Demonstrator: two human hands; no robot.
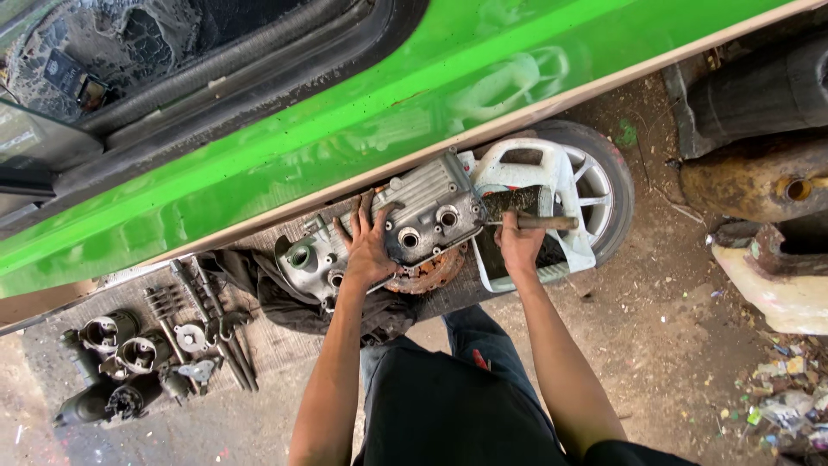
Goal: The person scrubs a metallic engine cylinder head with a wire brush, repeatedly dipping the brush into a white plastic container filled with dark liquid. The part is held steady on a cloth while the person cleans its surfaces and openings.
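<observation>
We see a grey aluminium engine cover (405, 220), ribbed on top with round holes, lying tilted on a rusty disc beside the green car body, its left end resting on dark cloth. To its right a dirty brush (517, 203) with dark bristles and a wooden handle lies across a cut white plastic jug (565, 181), which rests on a wheel.

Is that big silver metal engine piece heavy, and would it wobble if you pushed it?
Probably heavy: the engine cover looks like thick cast metal. It may rock, since it rests tilted on a rusty disc. The left hand presses on it, perhaps steadying it.
</observation>
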